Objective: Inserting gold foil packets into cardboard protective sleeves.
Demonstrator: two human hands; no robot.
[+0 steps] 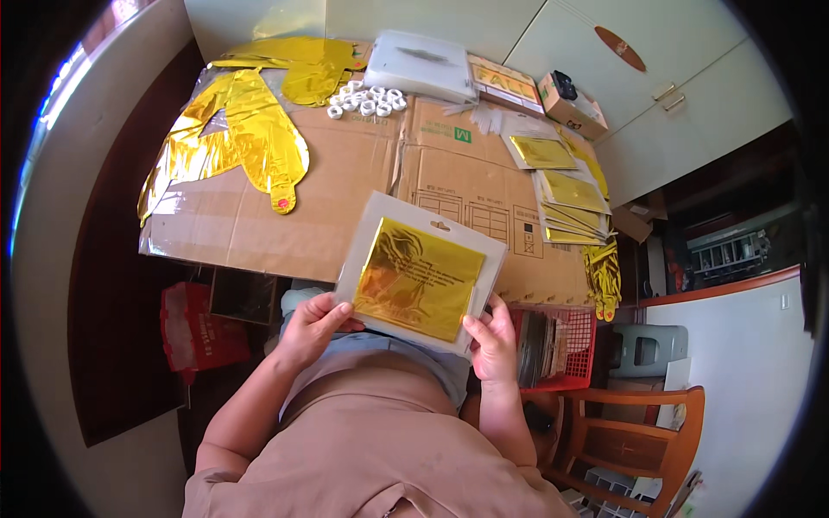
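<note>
The left hand and right hand grip a filled pouch; right of it, finished-looking pouches lie stacked; left, foil appears unpacked.

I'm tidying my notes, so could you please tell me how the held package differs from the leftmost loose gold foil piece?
The held package is square-cornered; the foil piece is irregular and creased. The held package is gripped by the left hand and right hand; the foil piece lies on the cardboard. Both show shiny gold.
</note>
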